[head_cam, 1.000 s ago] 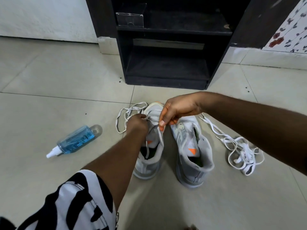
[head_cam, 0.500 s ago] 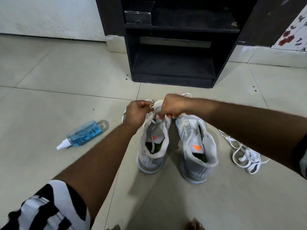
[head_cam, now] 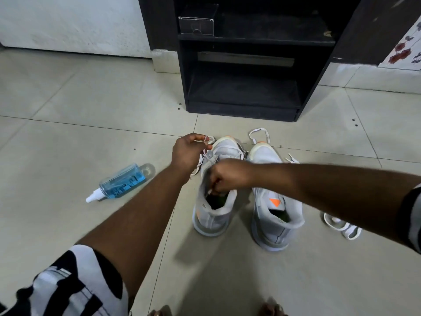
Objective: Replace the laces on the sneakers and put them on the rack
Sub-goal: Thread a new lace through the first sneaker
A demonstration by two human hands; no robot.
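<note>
Two grey sneakers with orange marks stand side by side on the tiled floor, toes toward the rack. My left hand (head_cam: 189, 151) pinches a white lace (head_cam: 206, 142) just left of the left sneaker's (head_cam: 213, 215) toe. My right hand (head_cam: 227, 176) reaches across over that sneaker's tongue and grips it near the opening. The right sneaker (head_cam: 273, 215) has no hand on it. A loose bundle of white laces (head_cam: 341, 226) lies on the floor to its right, partly hidden by my right forearm.
A black shoe rack (head_cam: 246, 92) with open shelves stands straight ahead; a small dark box (head_cam: 196, 25) sits on its upper shelf. A blue spray bottle (head_cam: 120, 182) lies on the floor to the left. My feet show at the bottom edge.
My right hand moved back from the toe area to the left sneaker's tongue. My left hand drew the lace out to the left. The view shifted closer to the rack.
</note>
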